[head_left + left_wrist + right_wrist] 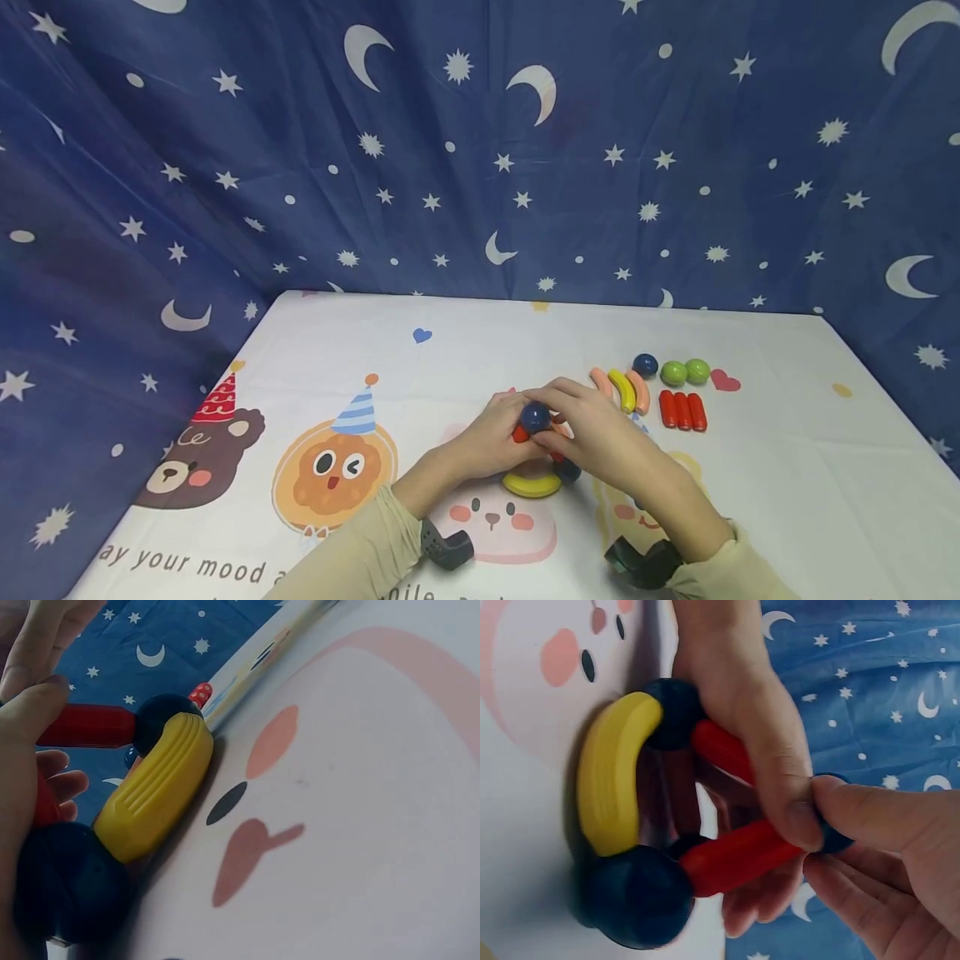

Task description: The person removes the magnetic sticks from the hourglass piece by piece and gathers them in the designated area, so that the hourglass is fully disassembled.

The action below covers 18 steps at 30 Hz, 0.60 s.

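Note:
On the table stands a small frame of toy magnetic rods and balls. At its base in the head view is a curved yellow rod (532, 485); in the right wrist view it joins two dark blue balls (636, 896). From these, red rods (739, 859) lean up to a blue ball (536, 417) at the top. My left hand (487, 435) holds the red rods just below that ball, thumb along them. My right hand (600, 429) pinches the top ball between thumb and fingers. The frame's far side is partly hidden behind my hands.
Right of the frame lie loose pieces: pink curved rods (638, 392), a yellow curved rod (622, 390), a blue ball (645, 365), two green balls (673, 372) and three red rods (682, 411). A starry blue curtain (450, 208) hangs behind the printed white tablecloth (352, 333).

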Available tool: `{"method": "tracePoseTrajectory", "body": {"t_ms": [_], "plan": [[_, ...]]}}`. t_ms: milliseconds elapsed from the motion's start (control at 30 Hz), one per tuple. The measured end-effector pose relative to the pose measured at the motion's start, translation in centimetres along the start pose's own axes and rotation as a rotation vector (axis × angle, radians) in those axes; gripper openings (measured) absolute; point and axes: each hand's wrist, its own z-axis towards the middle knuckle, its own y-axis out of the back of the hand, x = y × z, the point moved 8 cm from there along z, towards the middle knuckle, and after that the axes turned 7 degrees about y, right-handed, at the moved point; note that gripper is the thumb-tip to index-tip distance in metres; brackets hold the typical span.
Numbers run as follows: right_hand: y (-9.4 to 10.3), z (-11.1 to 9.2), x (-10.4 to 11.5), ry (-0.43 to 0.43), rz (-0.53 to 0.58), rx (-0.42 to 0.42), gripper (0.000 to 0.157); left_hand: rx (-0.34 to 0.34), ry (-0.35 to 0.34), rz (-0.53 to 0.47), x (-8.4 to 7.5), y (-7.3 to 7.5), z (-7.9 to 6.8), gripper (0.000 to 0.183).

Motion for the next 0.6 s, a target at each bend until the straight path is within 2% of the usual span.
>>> {"method": "tracePoseTrajectory", "body": {"t_ms": [200, 400, 600], "plan": [[-0.3, 0.2, -0.66, -0.03, 0.066, -0.019, 0.05, -0.002, -0.003, -0.021, 0.03, 0.01, -0.14, 0.045], [-0.27, 0.24, -0.74, -0.025, 0.066, -0.041, 0.047, -0.022, -0.01, -0.019, 0.03, 0.01, -0.13, 0.047], [-0.52, 0.33, -0.98, -0.033, 0.072, -0.053, 0.042, -0.007, 0.012, -0.044, 0.2, -0.19, -0.16, 0.047]]}}
